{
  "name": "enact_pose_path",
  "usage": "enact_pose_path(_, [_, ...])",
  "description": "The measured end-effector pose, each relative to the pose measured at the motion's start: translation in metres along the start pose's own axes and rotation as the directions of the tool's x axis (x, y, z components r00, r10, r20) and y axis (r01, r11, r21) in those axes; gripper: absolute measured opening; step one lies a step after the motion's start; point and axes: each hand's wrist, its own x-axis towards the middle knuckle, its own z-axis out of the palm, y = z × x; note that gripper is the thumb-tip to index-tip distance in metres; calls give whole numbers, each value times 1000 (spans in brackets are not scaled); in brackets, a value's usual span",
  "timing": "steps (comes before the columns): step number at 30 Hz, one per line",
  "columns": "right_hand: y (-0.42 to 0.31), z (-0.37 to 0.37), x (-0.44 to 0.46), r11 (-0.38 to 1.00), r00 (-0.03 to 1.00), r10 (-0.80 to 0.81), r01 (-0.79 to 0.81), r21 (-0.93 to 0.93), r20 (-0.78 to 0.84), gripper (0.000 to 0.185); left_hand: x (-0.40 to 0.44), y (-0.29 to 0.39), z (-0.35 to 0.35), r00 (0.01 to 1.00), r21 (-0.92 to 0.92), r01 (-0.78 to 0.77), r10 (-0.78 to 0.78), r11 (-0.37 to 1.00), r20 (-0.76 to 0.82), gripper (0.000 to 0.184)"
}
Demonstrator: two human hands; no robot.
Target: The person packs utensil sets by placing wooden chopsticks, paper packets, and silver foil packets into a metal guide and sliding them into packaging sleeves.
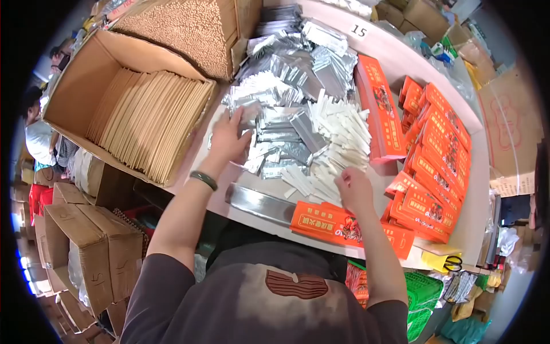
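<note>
My left hand (pixel 230 137), a dark bangle at its wrist, reaches over the left side of a pile of silver foil packets (pixel 281 136). Its fingers are spread at the packets' edge. Beside the foil lies a heap of slim white strips (pixel 344 132). My right hand (pixel 354 186) is at the near end of this heap, fingers curled together; whatever they may hold is hidden. Below that hand, an orange printed paper sleeve (pixel 321 222) lies along the table's front edge, partly covered by my right forearm.
A cardboard box of wooden chopsticks (pixel 152 120) stands at left, another box (pixel 177 31) full of sticks behind it. Orange sleeves are stacked (pixel 379 109) and fanned out (pixel 438 166) at right. A metal strip (pixel 259 203) lies at the front edge. A green crate (pixel 423 298) stands below right.
</note>
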Motion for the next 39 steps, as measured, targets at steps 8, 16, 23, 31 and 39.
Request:
enact_pose_path(8, [6,-3,-4,991,987,-124,118,-62,-103,13,-44,84,24,902,-100,-424,430,900,47,52])
enact_pose_path(16, [-37,-14,10,985,984,-167,169,22,-65,9,-44,-10,-135,949,253,108,-24,961,-314,37])
enact_pose_path(23, [-97,52,44,796,792,-597,562,-225,-132,12,-70,-133,-159,989,390,83,-122,917,78,18])
enact_pose_path(31, [-130,53,-40,917,919,-382,363,166,100,27,-75,-139,-159,949,331,251,-165,910,-267,21])
enact_pose_path(39, [-79,4,-72,908,909,-383,338,246,164,32,-124,-44,-153,861,-644,244,144,726,488,21])
